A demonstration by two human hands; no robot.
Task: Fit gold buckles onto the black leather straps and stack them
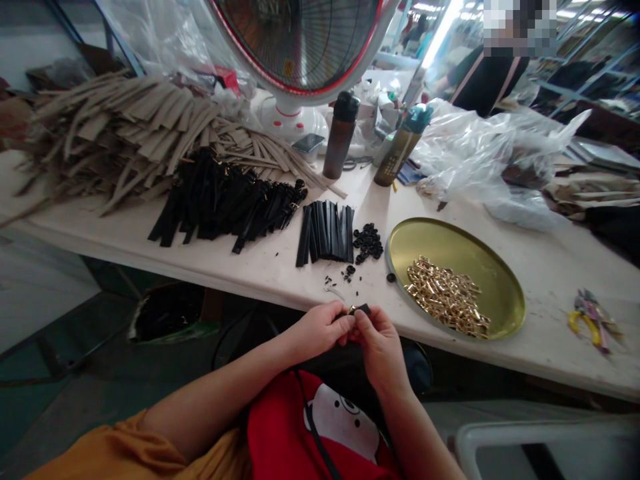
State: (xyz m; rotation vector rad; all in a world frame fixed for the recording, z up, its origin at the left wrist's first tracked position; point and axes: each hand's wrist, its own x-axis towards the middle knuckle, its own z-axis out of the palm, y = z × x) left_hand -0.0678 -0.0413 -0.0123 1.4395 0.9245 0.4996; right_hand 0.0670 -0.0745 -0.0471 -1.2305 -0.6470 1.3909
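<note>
Just off the table's front edge, my left hand (325, 328) and my right hand (379, 343) meet, fingers pinched together. Between them is a short black strap (364, 309) with a small gold-coloured metal piece at its left side; fingers cover most of it. Beyond the hands lie a row of flat black straps (327, 232) and a heap of small round black pieces (368, 242). To the right, a gold-coloured oval tray (447, 237) holds many shiny gold metal fittings (445, 293). A pile of black straps with buckles (230, 200) lies at the left.
Long grey-beige strips (120, 127) are heaped at the far left. A fan (300, 40) stands behind two bottles (341, 137) (404, 143). Clear plastic bags (480, 147) spread at the back right. Pliers (593, 320) lie at the right; a person (490, 77) is beyond.
</note>
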